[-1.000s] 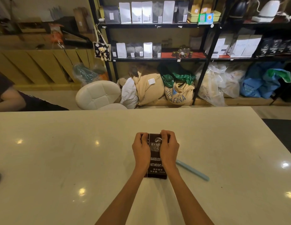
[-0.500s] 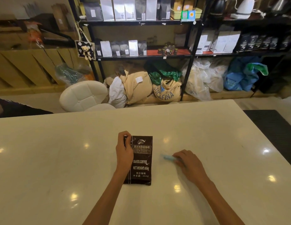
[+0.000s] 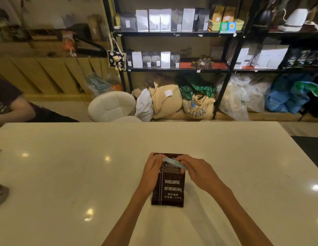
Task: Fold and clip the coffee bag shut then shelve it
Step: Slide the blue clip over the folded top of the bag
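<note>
Right hand (image 3: 197, 170): fingers closed on the light blue clip (image 3: 174, 164), which lies slanted across the top part of the bag.
Left hand (image 3: 152, 168): closed on the left upper edge of the coffee bag (image 3: 169, 187), thumb near the clip's end.
Coffee bag: dark brown, flat on the white table (image 3: 66, 174), near the middle.
Shelf (image 3: 172, 33): black, behind the table, well apart, with many bags.

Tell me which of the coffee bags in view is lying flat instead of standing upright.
The dark brown foil coffee bag on the white table, held by both hands; the white, grey and black shelf bags all stand upright.
</note>
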`<action>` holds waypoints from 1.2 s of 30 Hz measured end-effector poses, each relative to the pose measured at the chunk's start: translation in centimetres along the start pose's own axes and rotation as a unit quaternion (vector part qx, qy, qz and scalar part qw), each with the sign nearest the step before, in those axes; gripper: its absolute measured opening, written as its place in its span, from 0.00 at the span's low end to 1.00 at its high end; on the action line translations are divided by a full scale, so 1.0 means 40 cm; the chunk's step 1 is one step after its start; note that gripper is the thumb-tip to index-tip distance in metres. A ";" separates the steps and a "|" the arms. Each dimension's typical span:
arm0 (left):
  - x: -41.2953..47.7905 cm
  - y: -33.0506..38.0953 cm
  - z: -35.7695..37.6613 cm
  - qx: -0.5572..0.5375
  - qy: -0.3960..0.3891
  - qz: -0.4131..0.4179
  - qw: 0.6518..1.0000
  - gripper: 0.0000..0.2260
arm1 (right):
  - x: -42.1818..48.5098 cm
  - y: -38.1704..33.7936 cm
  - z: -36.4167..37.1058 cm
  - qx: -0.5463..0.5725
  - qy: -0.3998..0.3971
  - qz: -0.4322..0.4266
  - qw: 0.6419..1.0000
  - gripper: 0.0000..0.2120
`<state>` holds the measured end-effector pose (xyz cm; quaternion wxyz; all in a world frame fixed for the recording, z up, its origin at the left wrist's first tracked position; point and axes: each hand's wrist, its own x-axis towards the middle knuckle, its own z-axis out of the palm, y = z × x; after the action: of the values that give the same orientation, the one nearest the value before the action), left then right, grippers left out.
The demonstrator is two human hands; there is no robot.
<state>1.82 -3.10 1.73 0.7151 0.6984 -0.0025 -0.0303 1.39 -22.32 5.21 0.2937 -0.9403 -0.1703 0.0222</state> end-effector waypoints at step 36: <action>0.015 0.000 0.006 0.027 0.023 0.016 0.999 0.11 | -0.062 0.065 -0.002 0.249 0.137 -0.028 0.958 0.16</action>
<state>2.39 -3.39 1.73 0.6960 0.7180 0.0024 -0.0025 -0.13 -25.17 3.66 0.5395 -0.8264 -0.1438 -0.0737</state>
